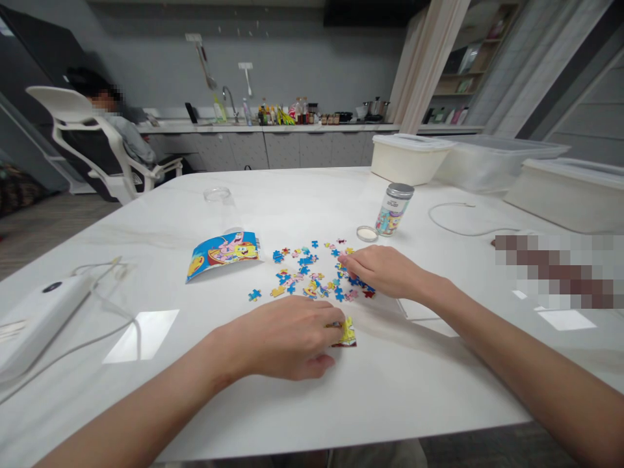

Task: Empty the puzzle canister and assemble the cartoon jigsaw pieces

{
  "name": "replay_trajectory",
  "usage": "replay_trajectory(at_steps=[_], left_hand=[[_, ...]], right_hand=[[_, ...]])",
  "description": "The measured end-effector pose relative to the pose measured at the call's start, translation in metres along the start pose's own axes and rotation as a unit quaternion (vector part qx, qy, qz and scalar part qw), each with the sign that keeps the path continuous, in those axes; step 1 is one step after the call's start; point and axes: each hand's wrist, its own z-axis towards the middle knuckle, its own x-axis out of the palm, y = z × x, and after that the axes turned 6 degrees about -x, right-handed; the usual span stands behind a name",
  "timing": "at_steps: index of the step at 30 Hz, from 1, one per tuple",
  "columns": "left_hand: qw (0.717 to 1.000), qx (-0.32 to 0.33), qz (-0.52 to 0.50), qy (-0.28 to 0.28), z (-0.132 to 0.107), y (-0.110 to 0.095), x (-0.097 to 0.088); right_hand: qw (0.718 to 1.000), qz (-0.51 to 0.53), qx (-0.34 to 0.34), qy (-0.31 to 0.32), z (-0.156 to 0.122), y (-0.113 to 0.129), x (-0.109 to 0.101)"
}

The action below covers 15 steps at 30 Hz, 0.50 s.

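My left hand (297, 335) is low over the table, its fingers curled against the left side of a small joined puzzle section (348, 333). That section is yellow with a dark red lower edge, and the hand partly covers it. At the right side of the loose jigsaw pieces (307, 260), my right hand (383, 268) is closed, with its fingertips down among them. Whatever is between those fingertips is hidden. The pieces are blue, yellow and pink. A curved cartoon picture sheet (224, 255) lies left of them.
A printed can (394, 209) stands behind my right hand, beside a round lid (367, 233). At the back left is a clear jar (219, 207). A white device (43, 325) with cables lies at left; storage bins (409, 159) line the right. A person (129, 136) sits beyond.
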Motion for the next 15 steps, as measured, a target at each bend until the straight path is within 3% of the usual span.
replay_trajectory(at_steps=[7,15], left_hand=[[1.0,0.001,0.004,-0.028,-0.0025,0.0022,0.0009],[1.0,0.005,0.018,-0.015,-0.002,0.0037,0.0027]], right_hand=[[1.0,-0.015,0.009,0.004,-0.0007,0.0024,-0.0018],[0.998,-0.036,0.043,0.019,-0.0008,0.0061,-0.0085]])
